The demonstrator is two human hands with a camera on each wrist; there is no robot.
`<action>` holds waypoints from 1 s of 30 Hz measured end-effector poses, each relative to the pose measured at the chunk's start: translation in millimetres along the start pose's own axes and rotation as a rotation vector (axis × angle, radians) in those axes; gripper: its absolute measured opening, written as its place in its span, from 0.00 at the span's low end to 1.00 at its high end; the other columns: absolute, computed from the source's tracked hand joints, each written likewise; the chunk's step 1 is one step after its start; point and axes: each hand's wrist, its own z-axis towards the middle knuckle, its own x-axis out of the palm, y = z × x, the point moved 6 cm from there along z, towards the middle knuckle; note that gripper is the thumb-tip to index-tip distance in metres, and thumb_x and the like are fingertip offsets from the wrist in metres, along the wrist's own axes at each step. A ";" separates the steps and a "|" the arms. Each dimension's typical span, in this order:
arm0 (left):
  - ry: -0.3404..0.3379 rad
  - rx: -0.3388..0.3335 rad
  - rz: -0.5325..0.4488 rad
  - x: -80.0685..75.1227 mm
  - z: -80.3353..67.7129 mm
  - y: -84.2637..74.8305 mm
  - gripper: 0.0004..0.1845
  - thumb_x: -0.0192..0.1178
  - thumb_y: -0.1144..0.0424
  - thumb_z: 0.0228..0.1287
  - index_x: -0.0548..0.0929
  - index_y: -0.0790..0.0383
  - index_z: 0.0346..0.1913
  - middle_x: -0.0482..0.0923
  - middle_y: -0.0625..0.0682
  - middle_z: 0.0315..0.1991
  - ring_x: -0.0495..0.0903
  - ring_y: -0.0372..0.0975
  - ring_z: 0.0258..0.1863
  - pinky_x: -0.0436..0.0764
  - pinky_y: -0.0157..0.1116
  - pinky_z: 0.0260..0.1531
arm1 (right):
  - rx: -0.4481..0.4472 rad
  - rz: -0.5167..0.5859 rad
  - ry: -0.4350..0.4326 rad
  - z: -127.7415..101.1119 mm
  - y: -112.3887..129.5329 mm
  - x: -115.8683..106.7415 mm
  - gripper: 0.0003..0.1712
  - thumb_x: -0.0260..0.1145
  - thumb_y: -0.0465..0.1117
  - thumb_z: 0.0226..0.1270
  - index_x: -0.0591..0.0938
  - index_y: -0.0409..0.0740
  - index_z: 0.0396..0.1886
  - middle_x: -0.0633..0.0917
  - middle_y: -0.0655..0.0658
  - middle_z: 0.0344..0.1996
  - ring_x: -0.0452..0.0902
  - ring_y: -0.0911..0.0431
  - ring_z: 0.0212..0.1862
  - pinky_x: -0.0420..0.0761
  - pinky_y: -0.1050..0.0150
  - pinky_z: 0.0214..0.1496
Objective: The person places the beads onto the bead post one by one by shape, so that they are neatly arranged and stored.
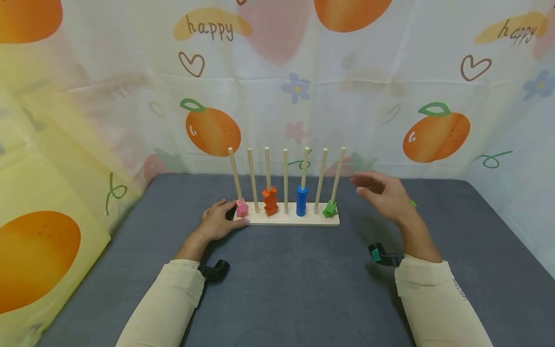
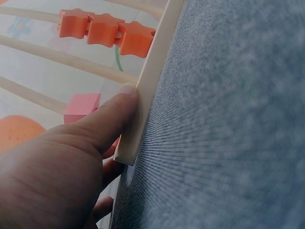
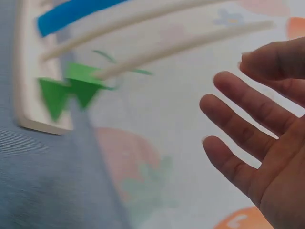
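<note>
A wooden rack (image 1: 286, 220) with several upright pegs stands mid-table. On its pegs sit a pink block (image 1: 242, 208), stacked orange stars (image 1: 270, 201), blue cylinders (image 1: 301, 201) and a green star (image 1: 330, 208). My left hand (image 1: 228, 215) grips the rack's left end. In the left wrist view its thumb (image 2: 114, 114) presses the rack's front edge (image 2: 150, 81), near the pink block (image 2: 82, 107) and orange stars (image 2: 107, 29). My right hand (image 1: 368, 185) hovers open and empty just right of the rack; the right wrist view shows its spread fingers (image 3: 248, 107) apart from the green star (image 3: 71, 88).
The rack stands on a grey cloth-covered table (image 1: 282, 289). A fruit-print curtain (image 1: 303, 96) closes off the back and both sides. A small green piece (image 1: 413, 204) peeks out behind my right hand. Black camera mounts (image 1: 215, 270) sit at both wrists.
</note>
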 end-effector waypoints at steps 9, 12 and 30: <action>0.002 0.016 -0.011 0.3 -1.3 -1.4 0.42 0.68 0.44 0.57 0.69 0.64 0.69 0.67 0.65 0.65 0.49 0.58 0.70 0.42 0.60 0.62 | -0.096 -0.070 -0.211 -18.1 12.9 -56.8 0.22 0.64 0.27 0.64 0.77 0.32 0.59 0.82 0.39 0.50 0.75 0.68 0.50 0.73 0.75 0.48; -0.003 0.034 -0.012 0.1 -1.8 -1.7 0.41 0.68 0.45 0.57 0.69 0.64 0.69 0.67 0.65 0.65 0.50 0.58 0.70 0.42 0.61 0.62 | -0.047 -0.056 -0.282 -25.6 4.3 -73.2 0.22 0.64 0.28 0.65 0.78 0.34 0.60 0.82 0.47 0.50 0.75 0.67 0.51 0.72 0.76 0.48; -0.014 0.044 -0.012 -1.4 -3.0 -1.7 0.42 0.68 0.44 0.57 0.69 0.65 0.69 0.68 0.65 0.64 0.51 0.58 0.70 0.42 0.61 0.62 | 0.356 -0.144 -0.282 -55.9 -90.1 -96.7 0.33 0.61 0.46 0.72 0.64 0.47 0.74 0.72 0.39 0.64 0.65 0.46 0.65 0.69 0.53 0.59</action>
